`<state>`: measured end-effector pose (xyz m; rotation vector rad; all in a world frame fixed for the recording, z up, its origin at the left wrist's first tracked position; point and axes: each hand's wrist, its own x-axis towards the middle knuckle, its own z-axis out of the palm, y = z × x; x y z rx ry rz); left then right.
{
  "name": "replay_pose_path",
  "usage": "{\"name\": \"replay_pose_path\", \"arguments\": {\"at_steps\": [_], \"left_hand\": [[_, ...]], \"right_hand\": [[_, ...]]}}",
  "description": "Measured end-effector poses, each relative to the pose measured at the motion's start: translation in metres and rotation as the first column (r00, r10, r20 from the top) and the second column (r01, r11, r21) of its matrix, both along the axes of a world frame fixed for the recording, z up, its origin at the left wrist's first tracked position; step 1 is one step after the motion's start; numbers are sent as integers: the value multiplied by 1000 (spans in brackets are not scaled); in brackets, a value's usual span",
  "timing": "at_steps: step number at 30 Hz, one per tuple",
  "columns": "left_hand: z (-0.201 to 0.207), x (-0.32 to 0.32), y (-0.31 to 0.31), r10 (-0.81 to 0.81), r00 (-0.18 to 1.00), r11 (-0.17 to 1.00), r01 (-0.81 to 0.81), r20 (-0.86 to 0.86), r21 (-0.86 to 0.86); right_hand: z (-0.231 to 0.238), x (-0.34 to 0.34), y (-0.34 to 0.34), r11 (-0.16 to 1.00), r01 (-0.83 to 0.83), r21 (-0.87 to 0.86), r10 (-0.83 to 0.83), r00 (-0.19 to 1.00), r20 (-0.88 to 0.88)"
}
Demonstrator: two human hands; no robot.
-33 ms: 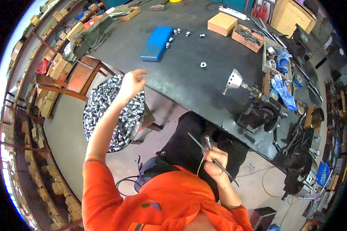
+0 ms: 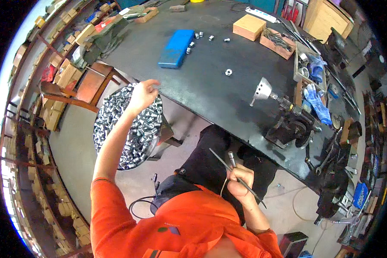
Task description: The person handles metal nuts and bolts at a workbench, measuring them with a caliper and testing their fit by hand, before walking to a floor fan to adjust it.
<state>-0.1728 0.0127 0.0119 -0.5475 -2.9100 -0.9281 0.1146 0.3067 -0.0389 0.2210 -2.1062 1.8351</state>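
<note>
My left hand (image 2: 143, 97) is over the far rim of a round tub (image 2: 152, 148) heaped with small shiny metal sleeves (image 2: 133, 142). Its fingers point toward the bench edge, spread a little apart, and nothing shows between them. In front of my body, my right hand (image 2: 240, 182) is closed around a long thin dark rod (image 2: 219, 158), possibly a file, held slantwise. From the same fist rises a short metal bar with a cylindrical silver end (image 2: 232, 158). The palm side of this grip is hidden.
The dark bench (image 2: 210, 94) bears a blue box (image 2: 176, 49), several loose sleeves and one single sleeve (image 2: 228, 72). A machine with a silver conical head (image 2: 262, 89) stands at right, near blue gloves (image 2: 316, 103) and wooden boxes (image 2: 249, 26). A wooden chair (image 2: 92, 86) adjoins the tub.
My left hand has shifted slightly left, at the tub's far rim. My right hand keeps its grip on the rod and bar, with no visible movement.
</note>
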Motion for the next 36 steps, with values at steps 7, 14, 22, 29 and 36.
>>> {"name": "replay_pose_path", "arguments": {"at_steps": [7, 14, 22, 29, 36], "left_hand": [[-32, -1, -31, -54, 983, 876, -37, -173, -482], [-36, -4, -32, -94, 989, 820, 13, -113, -572], [18, 57, 9, -12, 985, 999, 5, 173, 45], [-10, 138, 80, -613, 507, 589, -219, 606, 778], [-42, 158, 97, -670, 340, 551, -368, 660, 749]], "right_hand": [[3, -2, -4, 998, -56, 17, 56, 998, 29], [6, 4, 3, 999, -21, 26, 19, 998, 60], [5, -1, 1, 995, -93, 43, 91, 995, 32], [12, -5, -4, 982, -172, 80, 169, 985, 38], [0, -3, -4, 985, -156, 73, 148, 984, 100]]}}
